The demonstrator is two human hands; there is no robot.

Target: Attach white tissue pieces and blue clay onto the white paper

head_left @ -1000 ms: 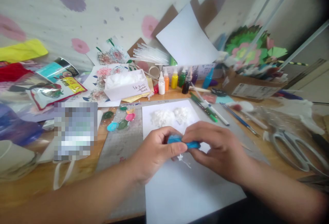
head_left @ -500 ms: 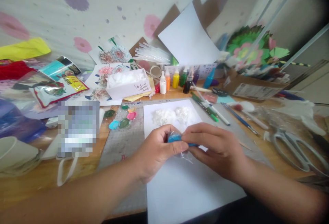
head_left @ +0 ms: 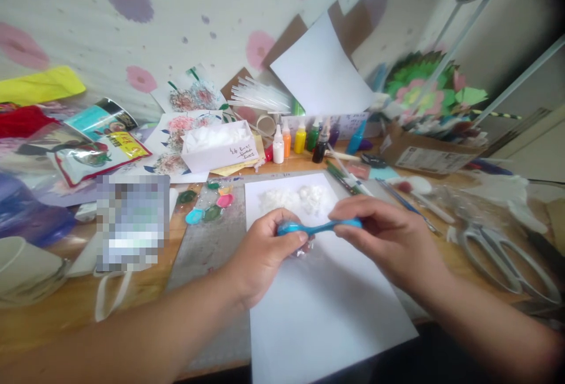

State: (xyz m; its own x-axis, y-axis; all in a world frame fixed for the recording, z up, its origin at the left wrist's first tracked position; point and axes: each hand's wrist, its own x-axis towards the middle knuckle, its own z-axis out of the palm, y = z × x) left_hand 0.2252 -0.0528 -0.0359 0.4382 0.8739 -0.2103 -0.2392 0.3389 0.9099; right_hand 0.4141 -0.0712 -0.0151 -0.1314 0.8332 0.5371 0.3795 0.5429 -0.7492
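A soft blue lump [head_left: 315,228] is stretched into a thin strand between my two hands, just above a white sheet of paper [head_left: 318,307]. My left hand [head_left: 265,254] pinches its left end, with a bit of clear wrapping under the fingers. My right hand [head_left: 388,240] pinches the right end. Two tufts of white cotton [head_left: 295,197] lie on the sheet just beyond my hands. The sheet rests on a grey cutting mat [head_left: 207,249].
Small paint bottles [head_left: 300,137], a white box of cotton [head_left: 218,146], coloured paint blobs [head_left: 209,207] and pens [head_left: 353,181] lie behind the sheet. Scissors [head_left: 503,254] lie right. Paper cup [head_left: 22,266] and packets [head_left: 97,154] crowd the left.
My hands have moved apart, the right one sliding rightward, and the blue lump has been pulled from a compact piece into a long thin strand.
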